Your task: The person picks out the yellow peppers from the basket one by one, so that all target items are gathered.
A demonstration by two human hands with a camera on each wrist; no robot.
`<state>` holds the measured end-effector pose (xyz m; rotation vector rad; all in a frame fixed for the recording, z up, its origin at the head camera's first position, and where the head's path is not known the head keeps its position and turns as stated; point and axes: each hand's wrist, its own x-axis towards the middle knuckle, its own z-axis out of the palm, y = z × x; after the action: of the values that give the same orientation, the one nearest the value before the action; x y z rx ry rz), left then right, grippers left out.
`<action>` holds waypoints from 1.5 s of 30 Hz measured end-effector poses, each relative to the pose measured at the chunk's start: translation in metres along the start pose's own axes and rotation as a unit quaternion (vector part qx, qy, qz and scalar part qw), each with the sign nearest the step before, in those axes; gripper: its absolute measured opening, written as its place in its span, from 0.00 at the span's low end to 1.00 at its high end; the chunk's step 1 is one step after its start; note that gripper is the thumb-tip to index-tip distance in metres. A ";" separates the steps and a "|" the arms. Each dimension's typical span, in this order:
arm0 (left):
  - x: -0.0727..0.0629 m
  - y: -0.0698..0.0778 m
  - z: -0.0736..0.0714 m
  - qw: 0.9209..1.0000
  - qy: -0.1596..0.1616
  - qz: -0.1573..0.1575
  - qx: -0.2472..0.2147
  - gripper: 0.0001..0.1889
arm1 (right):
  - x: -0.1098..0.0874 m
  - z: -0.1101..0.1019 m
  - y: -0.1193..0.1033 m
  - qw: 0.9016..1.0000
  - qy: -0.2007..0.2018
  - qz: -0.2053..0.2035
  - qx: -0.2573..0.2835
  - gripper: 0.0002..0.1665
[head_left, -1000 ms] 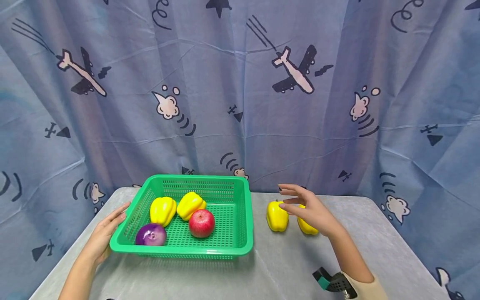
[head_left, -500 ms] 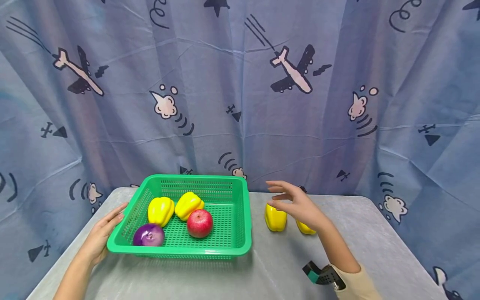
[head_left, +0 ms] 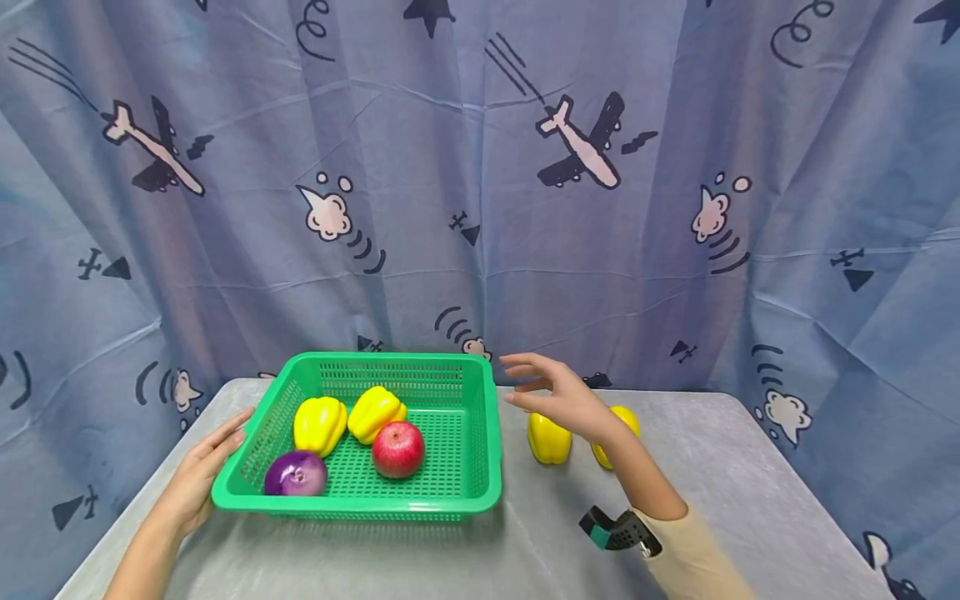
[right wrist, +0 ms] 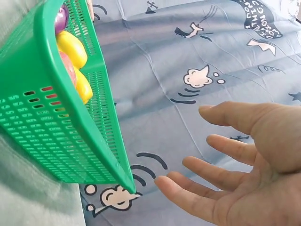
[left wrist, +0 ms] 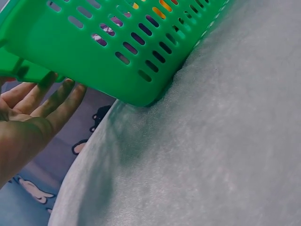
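My left hand (head_left: 197,479) lies along the left side of a green plastic basket (head_left: 360,504), its fingers fairly straight. In the left wrist view the fingertips (left wrist: 75,89) sit right at the underside of the basket's rim. Inside are two yellow bell peppers (head_left: 320,426), a red apple (head_left: 398,450) and a round purple vegetable (head_left: 296,474). My right hand (head_left: 562,396) hovers beyond the basket's right edge, fingers spread and holding nothing. It partly covers a yellow bell pepper (head_left: 549,440) on the table; another yellow pepper (head_left: 626,419) is partly behind the wrist.
The grey table (head_left: 720,492) has rounded far corners. A blue curtain (head_left: 420,208) printed with planes and clouds hangs right behind it. A dark strap with a green piece (head_left: 611,533) is on my right forearm, by a beige sleeve.
My right hand has moved left, from over the two loose peppers toward the basket's right edge. The left hand and the basket's contents have stayed put; the view shifts slightly.
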<state>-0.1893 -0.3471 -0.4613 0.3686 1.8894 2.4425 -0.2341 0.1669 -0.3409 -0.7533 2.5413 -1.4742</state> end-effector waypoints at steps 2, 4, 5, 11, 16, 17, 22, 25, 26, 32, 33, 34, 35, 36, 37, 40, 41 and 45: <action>0.000 0.000 0.000 1.000 0.001 0.001 -0.001 0.26 | 0.004 0.002 -0.002 1.000 -0.006 0.000 0.004 0.32; 0.000 -0.001 0.001 1.000 0.001 0.001 -0.002 0.26 | 0.008 0.004 -0.004 1.000 -0.009 0.001 0.008 0.32; 0.000 -0.001 0.001 1.000 0.001 0.002 -0.002 0.26 | 0.010 0.005 -0.005 1.000 -0.010 0.001 0.009 0.32; 0.001 0.000 0.003 1.000 -0.002 0.004 -0.005 0.26 | 0.021 0.009 -0.010 1.000 -0.012 -0.002 0.002 0.32; 0.002 0.001 0.005 1.000 0.009 0.001 -0.004 0.26 | 0.030 0.016 -0.013 1.000 -0.020 -0.009 0.009 0.31; 0.002 0.001 0.005 1.000 0.012 0.001 -0.003 0.26 | 0.033 0.017 -0.013 1.000 -0.022 -0.009 0.009 0.31; 0.002 0.000 0.004 1.000 0.017 -0.002 -0.004 0.26 | 0.042 0.025 -0.016 1.000 -0.025 -0.005 -0.003 0.31; 0.002 0.000 0.004 1.000 0.019 -0.004 -0.005 0.26 | 0.047 0.029 -0.018 1.000 -0.028 0.004 -0.006 0.31; 0.002 0.000 0.004 1.000 0.019 -0.005 -0.005 0.26 | 0.049 0.030 -0.018 1.000 -0.029 0.007 -0.007 0.30; 0.000 0.000 0.004 1.000 0.012 -0.001 -0.007 0.26 | 0.059 0.039 -0.020 0.999 -0.038 0.016 -0.010 0.30; 0.000 0.000 0.004 1.000 0.011 0.001 -0.008 0.26 | 0.060 0.040 -0.020 0.999 -0.039 0.018 -0.012 0.30; 0.000 -0.001 0.004 1.000 0.009 0.003 -0.008 0.26 | 0.062 0.042 -0.020 0.999 -0.039 0.020 -0.014 0.30; 0.000 -0.001 0.003 1.000 0.007 0.005 -0.008 0.26 | 0.063 0.043 -0.019 0.999 -0.040 0.021 -0.015 0.30; 0.000 -0.001 0.003 1.000 0.006 0.006 -0.009 0.26 | 0.065 0.045 -0.019 0.999 -0.041 0.022 -0.016 0.30; 0.000 -0.001 0.003 1.000 0.004 0.006 -0.010 0.26 | 0.066 0.046 -0.019 0.999 -0.041 0.023 -0.017 0.30; -0.001 -0.002 0.002 1.000 0.002 0.007 -0.013 0.26 | 0.071 0.050 -0.020 0.999 -0.041 0.024 -0.020 0.29; -0.001 -0.002 0.002 1.000 0.001 0.006 -0.015 0.26 | 0.072 0.051 -0.020 0.999 -0.042 0.025 -0.020 0.29; -0.001 -0.002 0.002 1.000 -0.002 0.008 -0.018 0.26 | 0.078 0.056 -0.020 0.998 -0.046 0.031 -0.027 0.29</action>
<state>-0.1878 -0.3451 -0.4634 0.3881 1.8459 2.4789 -0.2763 0.0782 -0.3420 -0.7252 2.5211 -1.3267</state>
